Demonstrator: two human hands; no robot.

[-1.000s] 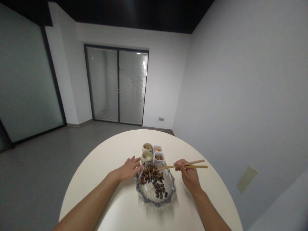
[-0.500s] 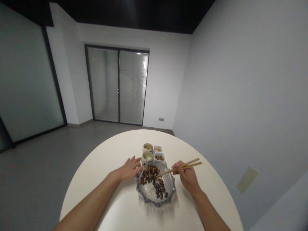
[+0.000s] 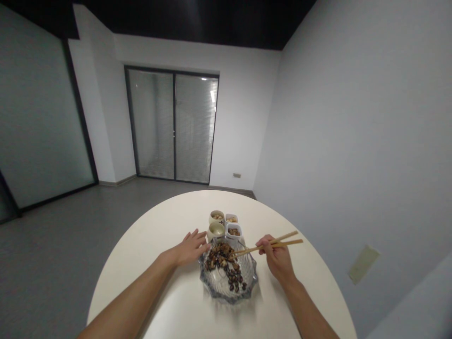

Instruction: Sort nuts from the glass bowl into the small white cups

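Observation:
A clear glass bowl with a scalloped, bluish rim [image 3: 231, 299] holds brown pieces heaped at its far left [image 3: 219, 256] and dark, bean-like pieces [image 3: 236, 278] at the right. My right hand [image 3: 277, 261] is closed around a pair of wooden chopsticks [image 3: 284, 242]. Their tips reach over the rim to the right edge of the heap; whether they pinch a piece is too small to tell. With fingers stretched out, my left hand [image 3: 190, 248] rests at the bowl's left side, thumb at or near the rim.
Behind the bowl stand two small round cups, a near one [image 3: 216, 230] and a far one [image 3: 216, 217] with pale pieces. Beside them are two white dishes, one with brown pieces [image 3: 233, 230], one with pale bits [image 3: 231, 219]. The round white table [image 3: 169, 306] lies near a wall.
My right hand has shifted slightly right, and the chopstick tips have moved right and a little away from me across the bowl. My left hand has stayed put.

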